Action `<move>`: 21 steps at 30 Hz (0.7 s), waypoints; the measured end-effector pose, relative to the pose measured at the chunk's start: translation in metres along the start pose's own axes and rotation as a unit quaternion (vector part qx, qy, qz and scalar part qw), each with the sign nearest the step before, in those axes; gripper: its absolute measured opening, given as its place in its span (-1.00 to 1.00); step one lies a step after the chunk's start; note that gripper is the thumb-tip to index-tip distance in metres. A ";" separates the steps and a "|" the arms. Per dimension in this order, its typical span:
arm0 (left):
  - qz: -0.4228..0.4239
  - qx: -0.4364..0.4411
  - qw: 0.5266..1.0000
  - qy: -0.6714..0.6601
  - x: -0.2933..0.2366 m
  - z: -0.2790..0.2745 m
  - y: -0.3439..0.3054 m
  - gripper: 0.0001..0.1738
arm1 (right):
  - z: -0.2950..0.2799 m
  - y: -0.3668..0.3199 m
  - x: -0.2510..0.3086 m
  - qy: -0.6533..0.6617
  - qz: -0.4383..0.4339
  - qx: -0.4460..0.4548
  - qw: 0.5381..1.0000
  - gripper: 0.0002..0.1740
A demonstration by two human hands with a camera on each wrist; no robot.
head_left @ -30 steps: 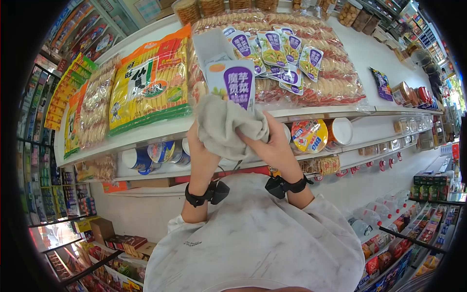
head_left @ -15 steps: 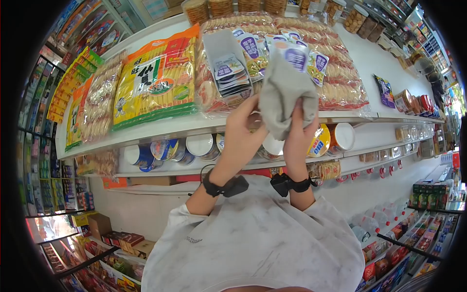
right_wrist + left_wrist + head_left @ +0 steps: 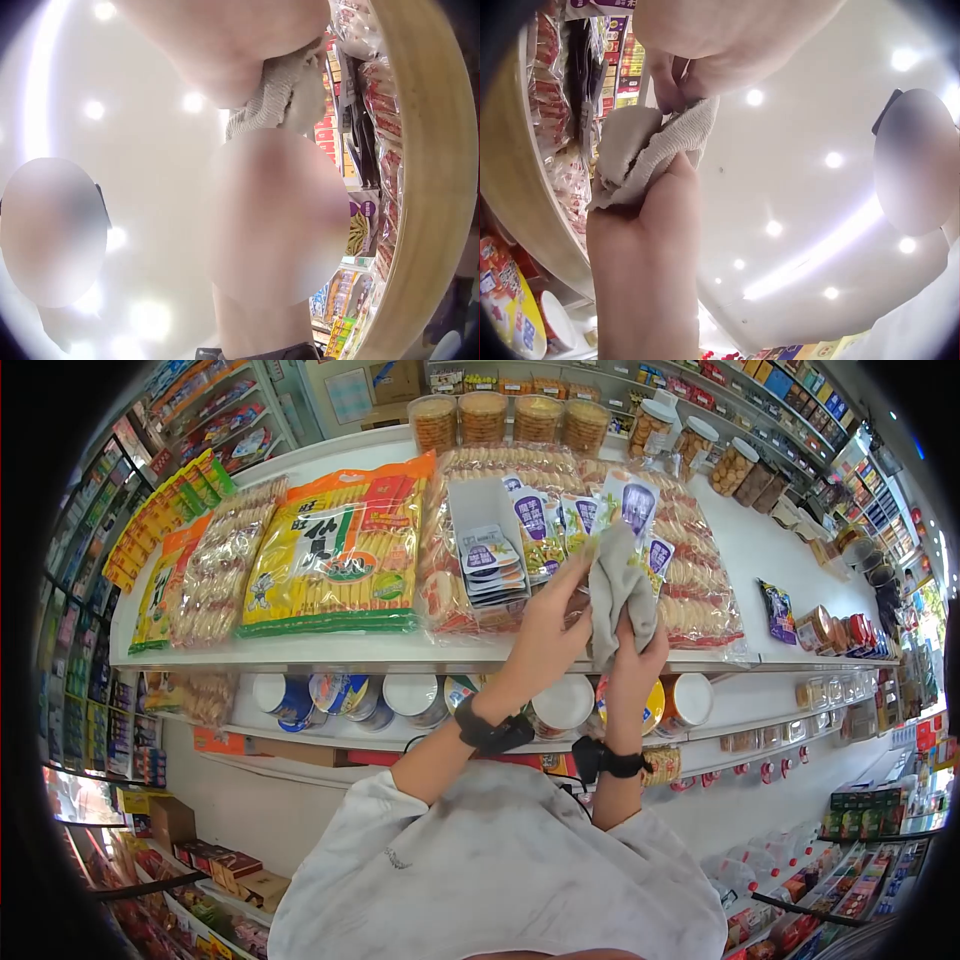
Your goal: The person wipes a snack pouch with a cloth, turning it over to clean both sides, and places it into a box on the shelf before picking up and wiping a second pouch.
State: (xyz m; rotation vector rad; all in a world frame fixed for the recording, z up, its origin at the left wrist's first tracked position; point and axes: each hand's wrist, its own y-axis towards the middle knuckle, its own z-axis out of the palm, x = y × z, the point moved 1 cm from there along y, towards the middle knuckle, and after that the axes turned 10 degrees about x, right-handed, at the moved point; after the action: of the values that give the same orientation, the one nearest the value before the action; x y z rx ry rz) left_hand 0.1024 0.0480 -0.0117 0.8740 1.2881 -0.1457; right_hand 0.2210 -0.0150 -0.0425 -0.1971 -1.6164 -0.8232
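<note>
A crumpled grey cloth (image 3: 622, 595) is between both hands, above the front part of the counter. My right hand (image 3: 640, 658) grips its lower end. From the left, my left hand (image 3: 552, 628) reaches in with fingertips at its edge; in the left wrist view, finger and thumb pinch the ribbed cloth (image 3: 676, 135). A white and purple food packet (image 3: 634, 502) sticks up beyond the top of the cloth, its lower part covered. Left of the hands, a grey open box (image 3: 468, 510) holds a stack of similar packets (image 3: 492, 565), and more packets (image 3: 540, 525) lie beside it.
Bags of round crackers (image 3: 450, 595) lie under the box and packets. Farther left is a large yellow snack bag (image 3: 340, 550). Jars of biscuits (image 3: 483, 418) line the back. A purple packet (image 3: 776, 610) lies to the right. Tubs (image 3: 415, 695) stand on the shelf below the counter edge.
Both hands, the cloth and the packet beyond it have moved right, away from the open box. The left hand has come back to the cloth's left edge after standing slightly apart.
</note>
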 end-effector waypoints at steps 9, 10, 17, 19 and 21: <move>-0.040 0.037 0.998 0.018 -0.019 -0.007 -0.032 -0.16 | 0.005 0.002 0.011 0.032 0.035 -0.035 0.998 -0.57; -0.073 0.037 0.995 -0.061 -0.020 -0.008 -0.036 -0.16 | 0.004 -0.001 0.012 0.019 0.019 0.001 1.000 -0.51; -0.057 -0.071 0.991 -0.097 -0.034 -0.020 -0.050 -0.41 | -0.007 -0.020 0.047 0.025 0.001 0.213 0.977 -0.26; -0.038 -0.067 0.995 -0.068 -0.037 -0.027 -0.058 -0.52 | -0.010 -0.023 0.047 0.028 -0.004 0.248 0.968 -0.23; -0.022 -0.069 0.996 -0.060 -0.041 -0.036 -0.064 -0.66 | -0.015 -0.024 0.047 0.063 -0.017 0.303 0.951 -0.24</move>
State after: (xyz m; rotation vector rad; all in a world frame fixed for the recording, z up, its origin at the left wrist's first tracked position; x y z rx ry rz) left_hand 0.0260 0.0119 -0.0071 0.7088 1.1910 -0.1389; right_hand 0.2081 -0.0567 -0.0093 0.3143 -1.6767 -0.3252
